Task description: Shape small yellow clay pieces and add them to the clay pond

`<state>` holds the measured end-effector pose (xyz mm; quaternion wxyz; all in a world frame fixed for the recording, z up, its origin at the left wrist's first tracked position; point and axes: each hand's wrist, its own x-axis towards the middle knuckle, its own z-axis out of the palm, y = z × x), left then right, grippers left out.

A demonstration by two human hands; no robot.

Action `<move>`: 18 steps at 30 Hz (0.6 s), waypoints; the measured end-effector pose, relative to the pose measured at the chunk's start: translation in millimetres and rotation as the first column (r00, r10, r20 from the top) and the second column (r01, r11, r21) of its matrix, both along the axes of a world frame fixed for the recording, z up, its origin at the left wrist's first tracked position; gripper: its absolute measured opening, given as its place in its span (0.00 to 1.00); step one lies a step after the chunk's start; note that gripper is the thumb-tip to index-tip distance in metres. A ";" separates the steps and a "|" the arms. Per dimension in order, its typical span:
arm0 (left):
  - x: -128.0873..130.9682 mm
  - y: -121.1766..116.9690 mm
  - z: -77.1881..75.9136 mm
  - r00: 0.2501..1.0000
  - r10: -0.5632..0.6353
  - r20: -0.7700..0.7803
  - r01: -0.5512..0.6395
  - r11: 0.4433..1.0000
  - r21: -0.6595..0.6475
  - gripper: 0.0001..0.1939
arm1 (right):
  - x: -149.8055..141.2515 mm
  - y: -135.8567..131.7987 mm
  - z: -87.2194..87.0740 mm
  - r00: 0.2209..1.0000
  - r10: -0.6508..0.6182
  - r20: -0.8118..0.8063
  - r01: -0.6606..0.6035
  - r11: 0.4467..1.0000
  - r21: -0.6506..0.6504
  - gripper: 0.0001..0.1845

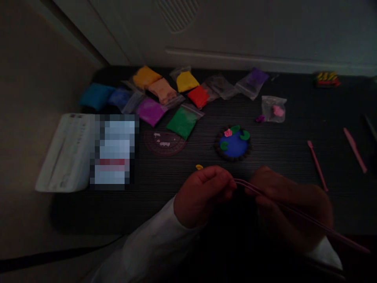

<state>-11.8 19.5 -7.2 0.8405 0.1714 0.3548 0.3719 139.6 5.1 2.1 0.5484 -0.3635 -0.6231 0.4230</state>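
My left hand [203,194] is closed in a pinch near the front of the dark table [294,129]; what its fingertips hold is too small to make out. My right hand [290,208] is wrapped round a thin pink sculpting tool [309,220], whose tip meets the left fingertips. Just beyond the hands lies a round blue clay pond [234,143] with a dark rim, green leaves and a pink flower. A small yellow clay bit [199,167] lies by my left hand.
Several bags of coloured clay [182,122] lie along the back, one small bag holding pink clay [275,110]. A clear protractor [165,142] lies left of the pond. Two pink tools [316,163] [355,149] lie at right. A white box [70,153] sits at left.
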 end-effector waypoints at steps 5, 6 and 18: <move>-0.2 0.3 -0.3 1.000 -0.003 0.015 0.003 1.000 0.012 0.13 | -0.9 -0.1 -1.1 1.000 0.007 -0.022 -0.007 1.000 -0.006 0.22; -0.3 0.3 -0.4 1.000 -0.006 0.019 0.006 1.000 0.013 0.13 | -1.0 -0.2 -1.0 1.000 0.012 -0.025 -0.012 1.000 -0.013 0.23; 0.0 0.0 0.3 1.000 0.002 0.024 -0.002 1.000 -0.002 0.12 | -0.9 -2.2 -2.6 1.000 0.008 -0.022 -0.008 1.000 -0.014 0.24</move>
